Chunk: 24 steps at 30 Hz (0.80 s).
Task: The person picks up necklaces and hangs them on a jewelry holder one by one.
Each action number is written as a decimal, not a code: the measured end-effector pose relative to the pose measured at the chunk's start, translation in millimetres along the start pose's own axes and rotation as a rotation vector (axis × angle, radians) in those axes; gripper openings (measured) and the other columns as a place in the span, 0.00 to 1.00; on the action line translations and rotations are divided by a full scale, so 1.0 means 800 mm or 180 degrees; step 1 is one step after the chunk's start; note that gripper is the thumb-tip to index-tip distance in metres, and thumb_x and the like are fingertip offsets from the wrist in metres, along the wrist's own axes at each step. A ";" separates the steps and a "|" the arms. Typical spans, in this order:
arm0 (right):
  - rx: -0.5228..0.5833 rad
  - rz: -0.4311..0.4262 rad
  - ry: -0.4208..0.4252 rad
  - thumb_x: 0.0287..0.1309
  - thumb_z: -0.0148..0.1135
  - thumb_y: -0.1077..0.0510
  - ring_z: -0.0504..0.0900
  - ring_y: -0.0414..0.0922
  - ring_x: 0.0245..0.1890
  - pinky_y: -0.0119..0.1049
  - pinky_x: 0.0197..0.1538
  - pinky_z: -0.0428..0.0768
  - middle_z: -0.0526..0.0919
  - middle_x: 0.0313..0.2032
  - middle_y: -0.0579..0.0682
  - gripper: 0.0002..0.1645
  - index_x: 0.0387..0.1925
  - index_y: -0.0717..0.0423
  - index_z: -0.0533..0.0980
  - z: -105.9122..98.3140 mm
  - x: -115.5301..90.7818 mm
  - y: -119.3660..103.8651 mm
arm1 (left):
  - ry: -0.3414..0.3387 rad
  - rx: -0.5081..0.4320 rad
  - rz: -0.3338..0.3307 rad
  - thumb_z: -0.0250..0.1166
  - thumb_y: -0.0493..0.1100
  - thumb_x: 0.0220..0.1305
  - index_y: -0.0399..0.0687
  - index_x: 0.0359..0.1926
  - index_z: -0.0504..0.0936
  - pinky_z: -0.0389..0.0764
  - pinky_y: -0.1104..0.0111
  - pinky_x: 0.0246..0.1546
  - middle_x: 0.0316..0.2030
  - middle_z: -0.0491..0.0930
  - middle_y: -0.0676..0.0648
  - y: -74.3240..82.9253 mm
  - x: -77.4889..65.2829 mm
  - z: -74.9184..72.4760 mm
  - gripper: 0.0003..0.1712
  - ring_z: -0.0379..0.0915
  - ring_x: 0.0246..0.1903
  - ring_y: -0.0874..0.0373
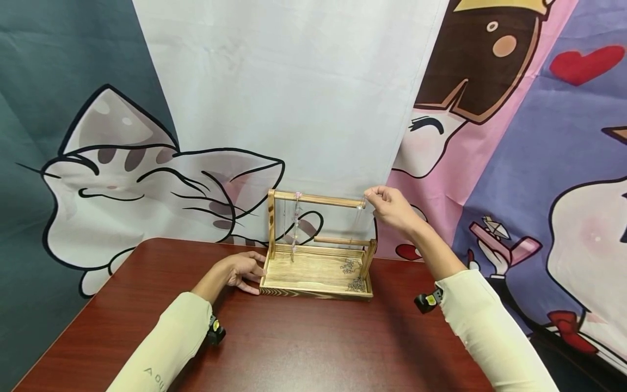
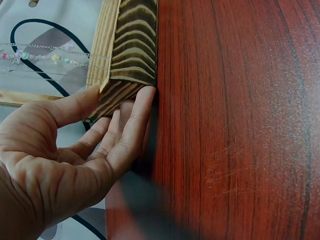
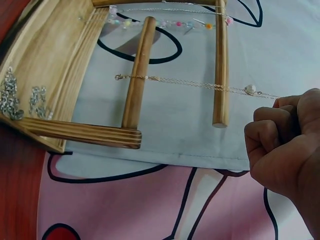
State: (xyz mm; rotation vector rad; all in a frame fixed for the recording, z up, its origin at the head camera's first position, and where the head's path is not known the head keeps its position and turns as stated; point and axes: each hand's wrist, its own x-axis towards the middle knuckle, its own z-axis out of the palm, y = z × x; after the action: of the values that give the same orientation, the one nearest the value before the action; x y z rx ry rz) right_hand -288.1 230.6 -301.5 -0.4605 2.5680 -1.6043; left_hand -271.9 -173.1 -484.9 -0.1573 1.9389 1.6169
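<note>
A wooden jewelry stand (image 1: 313, 292) with a tray base stands on the table, with a high bar (image 1: 318, 199) and a lower bar (image 1: 343, 240) above it. My left hand (image 1: 243, 270) holds the tray's left end, the thumb on its rim and the fingers against the outer side. Beside the high bar's free right end, my right hand (image 1: 390, 207) pinches a thin chain necklace (image 3: 195, 84). A white pearl (image 3: 250, 89) sits on this chain near the fingertips. In the right wrist view the chain stretches across both bars.
A beaded necklace (image 1: 296, 223) and fine chains hang from the high bar's left part. Two silver chain heaps (image 1: 350, 265) lie in the tray's right side. The reddish-brown table (image 1: 303, 343) meets a cartoon-printed cloth (image 1: 303, 98) behind the stand.
</note>
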 end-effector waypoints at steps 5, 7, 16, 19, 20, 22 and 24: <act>0.0065 -0.0033 0.0055 0.90 0.51 0.51 0.58 0.32 0.15 0.24 0.20 0.59 0.60 0.15 0.35 0.26 0.65 0.73 0.71 -0.005 0.001 -0.006 | 0.0010 -0.0009 -0.0002 0.63 0.28 0.78 0.37 0.78 0.63 0.98 0.49 0.49 0.52 0.84 0.37 -0.001 0.000 0.000 0.33 0.84 0.52 0.46; 0.0059 -0.0042 0.0088 0.90 0.51 0.51 0.58 0.32 0.15 0.24 0.20 0.59 0.60 0.15 0.35 0.25 0.65 0.73 0.71 -0.007 0.002 -0.009 | 0.0003 -0.0013 -0.0003 0.63 0.28 0.78 0.37 0.78 0.63 0.98 0.49 0.49 0.52 0.83 0.37 -0.001 0.000 0.000 0.33 0.84 0.52 0.46; 0.0157 -0.0224 0.0209 0.90 0.52 0.53 0.60 0.32 0.14 0.25 0.20 0.60 0.63 0.15 0.35 0.21 0.60 0.71 0.72 -0.019 0.003 -0.022 | 0.0012 -0.0030 -0.0012 0.63 0.28 0.79 0.38 0.78 0.63 0.98 0.49 0.49 0.52 0.84 0.37 -0.001 0.000 0.001 0.33 0.85 0.50 0.47; 0.0129 -0.0221 0.0222 0.90 0.51 0.53 0.60 0.32 0.13 0.25 0.20 0.60 0.64 0.15 0.35 0.22 0.60 0.72 0.72 -0.021 0.003 -0.020 | 0.0014 -0.0032 -0.0006 0.63 0.28 0.79 0.38 0.78 0.63 0.98 0.48 0.49 0.52 0.84 0.36 -0.001 0.000 0.001 0.33 0.85 0.51 0.47; 0.0114 -0.0208 0.0229 0.90 0.51 0.53 0.60 0.32 0.14 0.25 0.20 0.60 0.65 0.15 0.35 0.22 0.60 0.72 0.72 -0.021 0.004 -0.018 | 0.0016 -0.0026 -0.0003 0.63 0.28 0.79 0.38 0.78 0.63 0.98 0.48 0.49 0.52 0.84 0.36 -0.001 0.000 0.001 0.33 0.85 0.51 0.47; 0.0060 -0.0171 0.0245 0.90 0.51 0.52 0.60 0.32 0.14 0.25 0.20 0.59 0.65 0.15 0.35 0.23 0.61 0.72 0.73 -0.021 0.005 -0.013 | 0.0020 -0.0020 0.0003 0.63 0.28 0.78 0.37 0.78 0.63 0.98 0.48 0.49 0.52 0.83 0.36 -0.001 0.000 0.001 0.33 0.84 0.51 0.46; -0.0015 -0.0129 0.0261 0.90 0.52 0.51 0.60 0.31 0.15 0.25 0.21 0.59 0.64 0.16 0.35 0.24 0.61 0.72 0.73 -0.021 0.006 -0.007 | 0.0025 -0.0009 0.0007 0.63 0.28 0.78 0.38 0.78 0.63 0.98 0.48 0.49 0.52 0.83 0.36 -0.001 0.000 0.001 0.33 0.84 0.52 0.46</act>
State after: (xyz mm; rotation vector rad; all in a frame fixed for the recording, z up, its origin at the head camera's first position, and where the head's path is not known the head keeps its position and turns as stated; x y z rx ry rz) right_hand -295.3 241.3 -288.6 -0.4595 2.6385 -1.6645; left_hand -271.1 -172.7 -485.8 -0.1630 1.9434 1.6227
